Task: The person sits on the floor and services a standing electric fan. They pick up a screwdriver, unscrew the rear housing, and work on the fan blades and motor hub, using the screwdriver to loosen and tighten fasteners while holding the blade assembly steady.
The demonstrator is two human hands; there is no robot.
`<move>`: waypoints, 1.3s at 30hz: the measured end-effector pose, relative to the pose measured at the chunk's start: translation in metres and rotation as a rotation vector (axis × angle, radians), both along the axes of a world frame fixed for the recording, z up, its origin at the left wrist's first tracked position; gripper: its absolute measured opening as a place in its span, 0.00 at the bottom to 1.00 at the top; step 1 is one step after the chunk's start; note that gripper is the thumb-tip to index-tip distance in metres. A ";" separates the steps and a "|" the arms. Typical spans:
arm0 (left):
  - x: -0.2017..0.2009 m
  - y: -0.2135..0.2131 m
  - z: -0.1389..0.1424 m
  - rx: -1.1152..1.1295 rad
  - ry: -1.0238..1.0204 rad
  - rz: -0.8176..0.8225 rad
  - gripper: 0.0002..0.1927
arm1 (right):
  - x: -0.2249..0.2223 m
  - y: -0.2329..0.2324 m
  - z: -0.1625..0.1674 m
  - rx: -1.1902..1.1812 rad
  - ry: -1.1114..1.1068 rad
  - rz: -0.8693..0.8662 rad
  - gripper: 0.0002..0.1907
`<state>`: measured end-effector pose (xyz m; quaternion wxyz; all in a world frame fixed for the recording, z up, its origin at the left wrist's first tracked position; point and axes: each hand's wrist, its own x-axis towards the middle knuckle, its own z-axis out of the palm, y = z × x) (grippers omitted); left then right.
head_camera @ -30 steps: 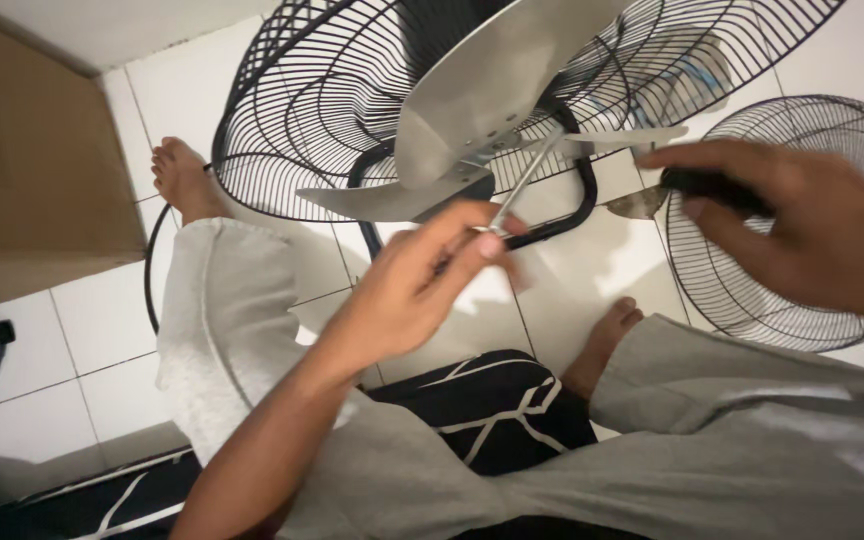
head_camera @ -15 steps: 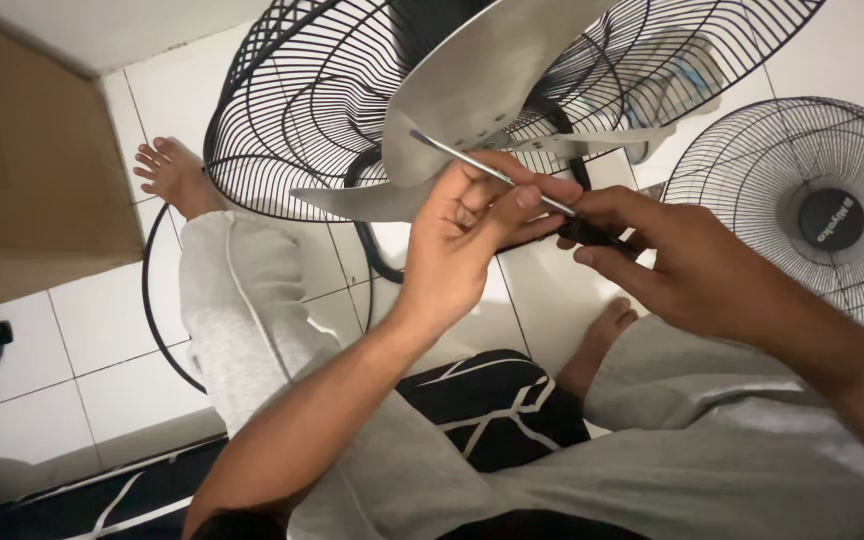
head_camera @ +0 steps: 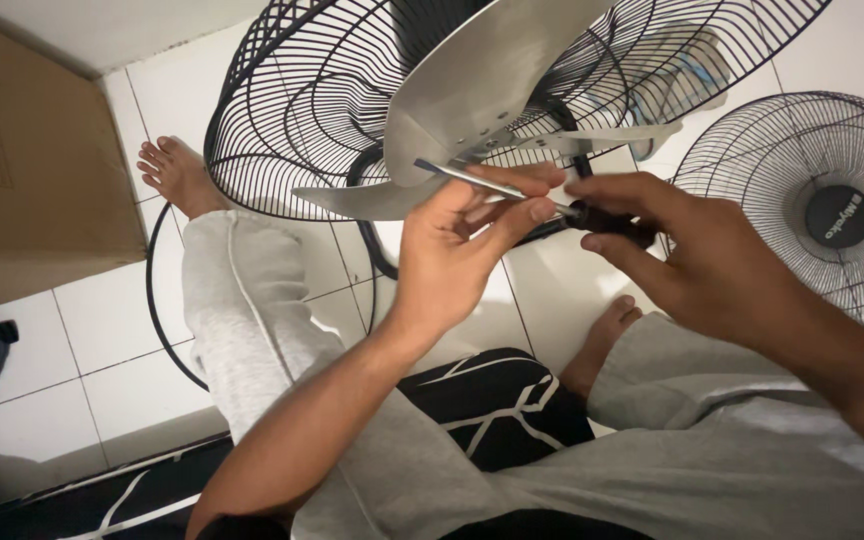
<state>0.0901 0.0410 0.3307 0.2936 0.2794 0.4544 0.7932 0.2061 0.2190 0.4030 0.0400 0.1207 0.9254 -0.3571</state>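
Seated on a white tiled floor (head_camera: 102, 330), legs in grey trousers stretched either side of the work, both hands are brought close together on one screwdriver (head_camera: 542, 200). The right hand (head_camera: 697, 255) is closed round the dark handle, thumb and fingers wrapped for a turning grip. The left hand (head_camera: 457, 245) pinches the bare metal shaft between thumb and fingertips, seemingly steadying and aiming it, since the tip points up and to the left toward the hub of the metal fan blade (head_camera: 472, 95). That blade sits just above and beyond the left hand, its broad silver vanes tilted toward the camera, with small holes visible near the centre; whether the tip touches the blade cannot be told. Behind the blade stands the black wire rear guard (head_camera: 302, 110), large and domed, propped on the floor facing the person, which keeps the hub within arm's reach. Beyond the right hand, well apart, the front grille (head_camera: 802, 190) lies flat on the tiles. Far left of the left hand, a brown cardboard box (head_camera: 22, 170) stands by the bare foot (head_camera: 177, 175).
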 end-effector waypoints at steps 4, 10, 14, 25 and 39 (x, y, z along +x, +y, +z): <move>0.007 -0.001 0.006 -0.151 0.079 0.026 0.09 | 0.004 0.000 -0.006 -0.008 0.061 0.027 0.22; -0.009 -0.011 0.004 -0.025 -0.103 0.016 0.13 | 0.004 0.005 -0.010 -0.045 0.125 0.011 0.22; -0.003 -0.008 0.004 -0.032 -0.032 0.061 0.11 | 0.007 0.002 -0.012 -0.035 0.133 0.025 0.22; -0.049 -0.062 0.014 -0.057 0.887 0.553 0.16 | -0.014 0.025 0.010 0.226 0.082 0.081 0.19; -0.089 0.004 -0.087 -0.220 0.195 0.089 0.27 | -0.060 0.031 -0.022 0.513 0.402 0.244 0.17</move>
